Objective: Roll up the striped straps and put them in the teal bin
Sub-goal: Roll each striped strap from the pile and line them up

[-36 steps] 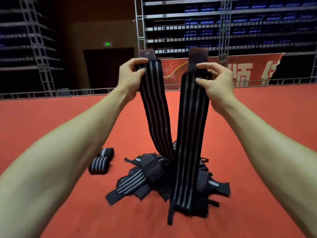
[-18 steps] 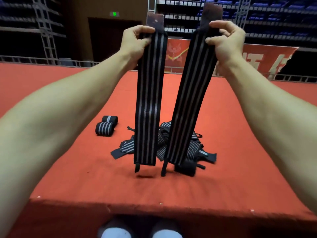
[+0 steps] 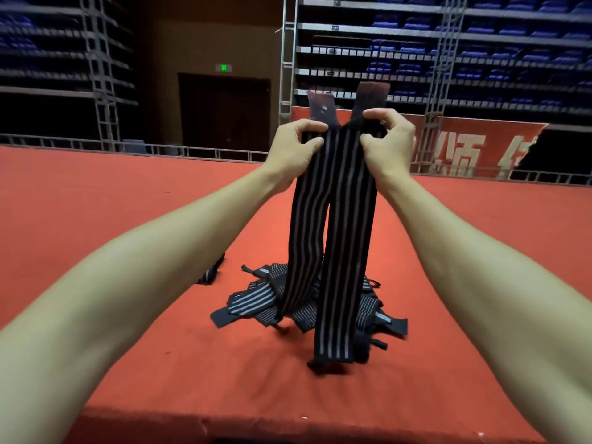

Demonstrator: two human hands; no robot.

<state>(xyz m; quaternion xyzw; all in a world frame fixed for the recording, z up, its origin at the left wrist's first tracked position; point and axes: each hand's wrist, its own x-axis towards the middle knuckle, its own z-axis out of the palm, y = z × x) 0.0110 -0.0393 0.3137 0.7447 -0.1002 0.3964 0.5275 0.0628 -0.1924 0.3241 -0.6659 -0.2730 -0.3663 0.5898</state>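
Two black straps with pale stripes hang side by side in front of me. My left hand (image 3: 296,145) pinches the top of the left strap (image 3: 304,225). My right hand (image 3: 386,142) pinches the top of the right strap (image 3: 347,251), whose lower end reaches down near the red table (image 3: 160,331). A dark patch end sticks up above each hand. Behind the hanging straps lies a loose pile of striped straps (image 3: 256,299) on the table. No teal bin is in view.
My left forearm partly hides a striped strap (image 3: 209,274) lying left of the pile. The table's near edge (image 3: 224,424) runs along the bottom of the view. Beyond the table stand metal railings, racks of blue seats and a red banner.
My hands have come closer together and lower, so the two straps now hang almost touching. The view has tilted up; the two rolled straps at the left are now hidden by my forearm.
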